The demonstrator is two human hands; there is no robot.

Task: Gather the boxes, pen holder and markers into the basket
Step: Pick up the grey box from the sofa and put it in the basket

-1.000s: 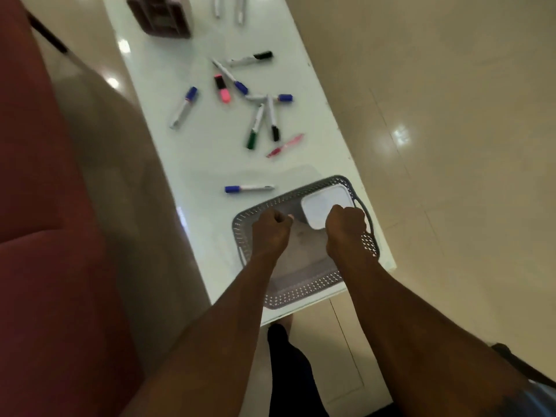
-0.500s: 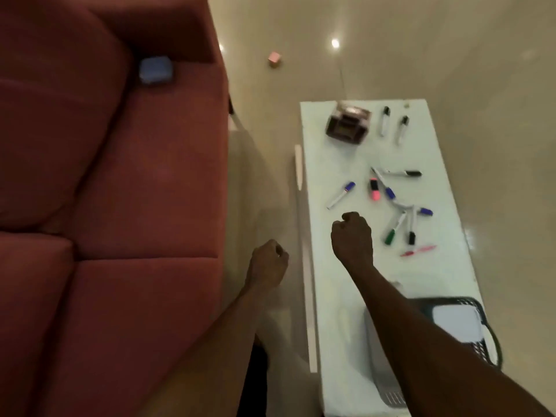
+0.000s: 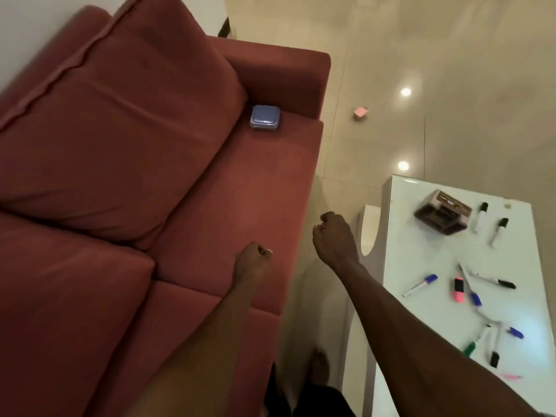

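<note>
While I look down through the head view, my left hand (image 3: 252, 261) hangs over the front of the red sofa (image 3: 126, 182) seat, curled into a loose fist with nothing in it. My right hand (image 3: 334, 236) hovers over the strip of floor (image 3: 451, 70) between the sofa and the white surface (image 3: 427, 266), fingers (image 3: 323, 219) curled inward, also empty.

A blue box (image 3: 265, 117) sits on the sofa seat in the far corner, tucked where the back cushion (image 3: 120, 130) meets the armrest (image 3: 279, 76), well apart from both hands. A small pink box (image 3: 360, 112) lies on the floor beyond the sofa's end.

On the surface to my right, the brown pen holder (image 3: 441, 216) lies near the far end, tilted on its side. Just beside it lie two black-capped markers (image 3: 489, 222). Nearer to me the rest are scattered: a blue-capped marker (image 3: 419, 285), a pink highlighter (image 3: 458, 290), a long marker with a blue cap (image 3: 469, 285) crossing close by it, another black-capped one (image 3: 493, 279), then a cluster with a green-capped marker (image 3: 477, 341), a black one (image 3: 495, 346) and a blue one (image 3: 511, 330). A pink pen (image 3: 510, 377) shows blurred at my right forearm's edge.

My right forearm crosses the lower right of the view and hides the near end of the surface; I cannot see the basket from here. My foot (image 3: 320, 367) shows on the floor between sofa and surface.
</note>
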